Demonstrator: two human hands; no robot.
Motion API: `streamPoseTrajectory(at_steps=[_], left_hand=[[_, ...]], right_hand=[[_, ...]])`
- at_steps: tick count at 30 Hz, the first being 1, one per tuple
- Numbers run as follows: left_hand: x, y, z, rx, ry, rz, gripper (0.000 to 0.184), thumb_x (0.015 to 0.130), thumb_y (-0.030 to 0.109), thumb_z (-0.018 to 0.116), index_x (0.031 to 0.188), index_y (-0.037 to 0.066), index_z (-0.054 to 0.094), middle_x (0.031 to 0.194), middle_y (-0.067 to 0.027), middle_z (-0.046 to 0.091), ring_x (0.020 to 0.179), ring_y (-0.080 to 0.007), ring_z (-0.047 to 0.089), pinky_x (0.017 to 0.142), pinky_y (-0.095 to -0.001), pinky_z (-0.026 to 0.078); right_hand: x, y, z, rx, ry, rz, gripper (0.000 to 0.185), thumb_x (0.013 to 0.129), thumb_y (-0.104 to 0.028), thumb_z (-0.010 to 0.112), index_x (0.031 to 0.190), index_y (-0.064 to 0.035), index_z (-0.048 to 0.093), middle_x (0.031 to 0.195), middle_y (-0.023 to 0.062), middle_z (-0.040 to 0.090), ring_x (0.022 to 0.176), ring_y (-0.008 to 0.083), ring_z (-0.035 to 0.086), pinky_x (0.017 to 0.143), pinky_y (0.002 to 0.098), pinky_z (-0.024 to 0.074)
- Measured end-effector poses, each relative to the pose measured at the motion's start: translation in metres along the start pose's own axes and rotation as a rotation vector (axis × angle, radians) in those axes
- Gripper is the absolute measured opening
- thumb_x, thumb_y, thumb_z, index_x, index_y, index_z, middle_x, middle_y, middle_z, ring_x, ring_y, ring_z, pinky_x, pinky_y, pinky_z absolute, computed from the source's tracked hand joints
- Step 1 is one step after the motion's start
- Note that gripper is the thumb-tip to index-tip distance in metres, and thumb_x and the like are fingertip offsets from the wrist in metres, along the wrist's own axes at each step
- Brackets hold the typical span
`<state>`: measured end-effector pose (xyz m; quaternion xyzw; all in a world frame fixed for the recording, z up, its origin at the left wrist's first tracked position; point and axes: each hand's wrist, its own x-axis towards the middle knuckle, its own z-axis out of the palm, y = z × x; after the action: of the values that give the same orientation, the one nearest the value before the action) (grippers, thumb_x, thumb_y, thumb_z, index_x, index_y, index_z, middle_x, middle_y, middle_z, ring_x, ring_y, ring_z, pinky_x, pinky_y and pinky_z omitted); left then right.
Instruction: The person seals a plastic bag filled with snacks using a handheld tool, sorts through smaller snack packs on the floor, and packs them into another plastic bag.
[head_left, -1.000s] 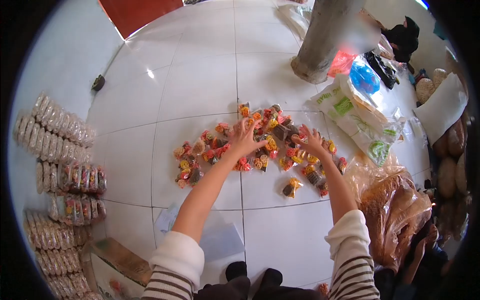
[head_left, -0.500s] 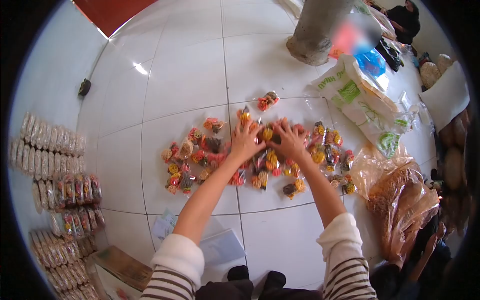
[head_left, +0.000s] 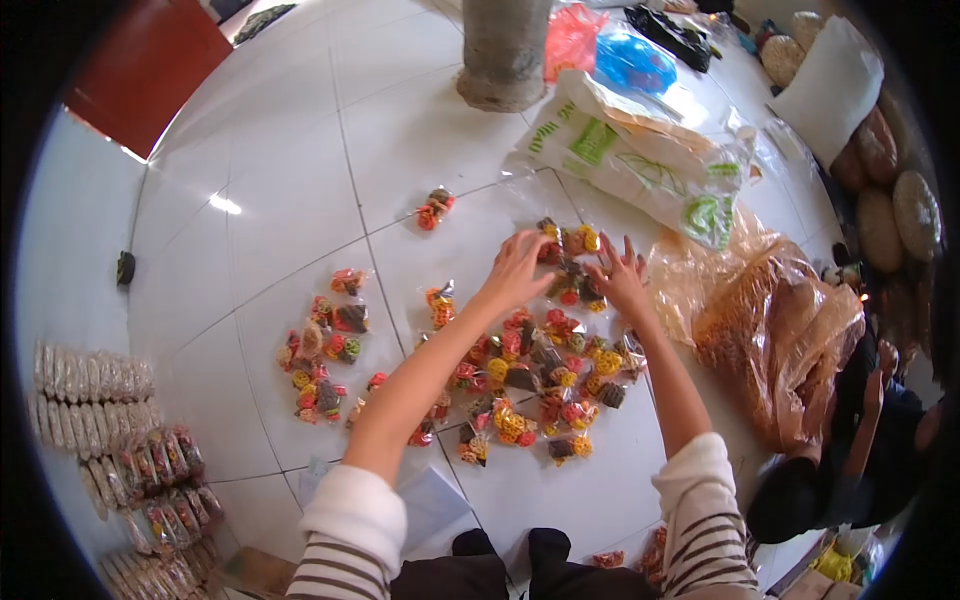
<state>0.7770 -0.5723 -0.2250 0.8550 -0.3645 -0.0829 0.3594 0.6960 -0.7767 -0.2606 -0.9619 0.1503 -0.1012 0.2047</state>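
Many small clear packets (head_left: 515,340) with red, yellow, green and dark knotted contents lie loosely on the white tiles. My left hand (head_left: 518,268) rests at the left side of a small far cluster of packets (head_left: 570,285), fingers spread and bent, touching them. On the cluster's right side is my right hand (head_left: 622,278), its fingers apart and pointing up and inward. The cluster lies between the two hands, and neither hand is closed round a packet. A smaller group of packets (head_left: 325,345) lies left of my left forearm. One lone packet (head_left: 435,208) sits farther off.
A round pillar (head_left: 505,55) stands ahead. To the right are a printed white sack (head_left: 640,165) and a crumpled orange plastic bag (head_left: 770,330). Filled packs (head_left: 95,385) are stacked along the left wall. Another person's arm (head_left: 865,415) shows at right.
My view has turned to the right. Both hands have moved from the middle of the pile to its far right part, and the hands are farther apart, with packets between them.
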Motion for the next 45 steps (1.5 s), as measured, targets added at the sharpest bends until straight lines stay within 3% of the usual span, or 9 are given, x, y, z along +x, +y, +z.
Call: streamPoseTrajectory(at_steps=[7,11,17,21,24,28,36,39,45], left_hand=[[0.013,0.008,0.095,0.239,-0.116,0.067,0.058,0.074,0.021,0.056,0.128,0.018,0.037,0.130,-0.0063,0.037,0.124,-0.0308,0.024,0.098,-0.0546,0.023],[-0.042,0.030,0.083,0.309,-0.170,0.076,0.053,0.070,0.017,0.058,0.121,0.009,0.045,0.123,-0.0069,0.045,0.121,-0.0300,0.028,0.097,-0.0501,0.027],[-0.104,0.027,0.022,0.099,-0.220,0.092,0.045,0.075,0.017,0.057,0.119,0.011,0.046,0.121,-0.0097,0.046,0.117,-0.0270,0.037,0.098,-0.0430,0.030],[-0.148,-0.008,-0.062,-0.178,0.232,-0.129,0.040,0.076,0.011,0.058,0.114,0.009,0.048,0.117,-0.0136,0.046,0.114,-0.0282,0.040,0.097,-0.0387,0.030],[-0.205,-0.091,-0.112,0.235,0.512,-0.248,0.050,0.073,0.028,0.064,0.116,0.011,0.047,0.115,-0.0151,0.046,0.111,-0.0315,0.040,0.095,-0.0440,0.028],[-0.257,-0.140,-0.151,0.517,0.556,-0.688,0.056,0.072,0.041,0.063,0.122,0.024,0.044,0.125,-0.0182,0.035,0.118,-0.0376,0.029,0.095,-0.0521,0.024],[-0.230,-0.167,-0.131,0.346,0.533,-0.714,0.073,0.063,0.061,0.060,0.127,0.033,0.038,0.138,-0.0131,0.021,0.122,-0.0422,0.019,0.091,-0.0671,0.019],[-0.209,-0.147,-0.114,0.386,0.402,-0.748,0.068,0.067,0.053,0.062,0.125,0.022,0.043,0.135,-0.0116,0.025,0.122,-0.0366,0.021,0.099,-0.0543,0.019],[-0.227,-0.089,-0.093,0.279,0.222,-0.748,0.052,0.066,0.040,0.068,0.111,0.017,0.054,0.132,-0.0096,0.030,0.119,-0.0316,0.029,0.093,-0.0570,0.027]], right_hand=[[-0.040,-0.004,0.009,-0.169,-0.412,0.111,0.064,0.073,-0.049,0.056,0.130,-0.0280,0.034,0.143,0.0061,0.011,0.127,0.0475,0.006,0.090,0.0702,0.0158],[-0.098,-0.023,0.026,-0.120,-0.249,0.040,0.062,0.073,-0.042,0.058,0.129,-0.0264,0.036,0.142,0.0078,0.014,0.125,0.0486,0.009,0.088,0.0711,0.0186],[-0.107,-0.078,-0.018,-0.112,-0.757,-0.052,0.054,0.074,-0.031,0.061,0.122,-0.0173,0.042,0.136,0.0107,0.024,0.123,0.0481,0.017,0.086,0.0701,0.0241],[-0.047,-0.119,-0.002,0.079,-0.461,-0.216,0.038,0.072,-0.024,0.064,0.105,-0.0120,0.049,0.126,0.0115,0.036,0.110,0.0399,0.038,0.084,0.0619,0.0338],[0.009,-0.150,0.052,0.086,-0.342,-0.431,0.046,0.074,-0.027,0.064,0.114,-0.0125,0.046,0.127,0.0160,0.034,0.110,0.0422,0.037,0.087,0.0535,0.0365],[0.061,-0.205,0.108,-0.064,-0.302,-0.443,0.066,0.073,-0.045,0.062,0.130,-0.0332,0.031,0.141,0.0083,0.013,0.122,0.0482,0.017,0.088,0.0680,0.0236],[0.062,-0.272,0.150,-0.183,-0.367,-0.521,0.064,0.072,-0.067,0.045,0.128,-0.0367,0.034,0.139,0.0048,0.020,0.125,0.0486,0.006,0.086,0.0721,0.0193],[0.029,-0.300,0.153,-0.158,-0.378,-0.715,0.058,0.075,-0.058,0.050,0.127,-0.0351,0.037,0.130,0.0045,0.031,0.122,0.0428,0.014,0.087,0.0684,0.0240],[-0.045,-0.272,0.123,-0.057,-0.268,-0.821,0.041,0.074,-0.036,0.061,0.110,-0.0201,0.053,0.121,0.0121,0.037,0.118,0.0436,0.025,0.083,0.0661,0.0303]])
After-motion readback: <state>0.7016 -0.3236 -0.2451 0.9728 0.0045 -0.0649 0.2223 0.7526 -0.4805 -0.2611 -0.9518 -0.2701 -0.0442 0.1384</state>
